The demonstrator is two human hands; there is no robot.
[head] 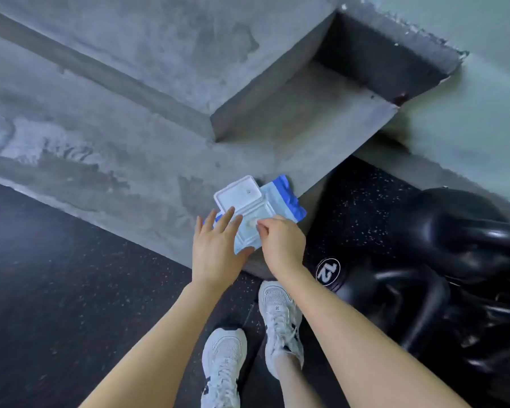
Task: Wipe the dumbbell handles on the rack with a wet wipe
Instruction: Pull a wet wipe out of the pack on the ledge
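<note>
Frame centre | my left hand spread flat, pinning wet-wipe pack | my right hand pinches wipe at opening | I should pull slowly, pack held down.

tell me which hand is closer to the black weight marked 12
Right. The right hand pinches a wet wipe at the wipe pack opening, on the side toward the black weight. The left hand lies flat on the pack, on the far side.
</note>
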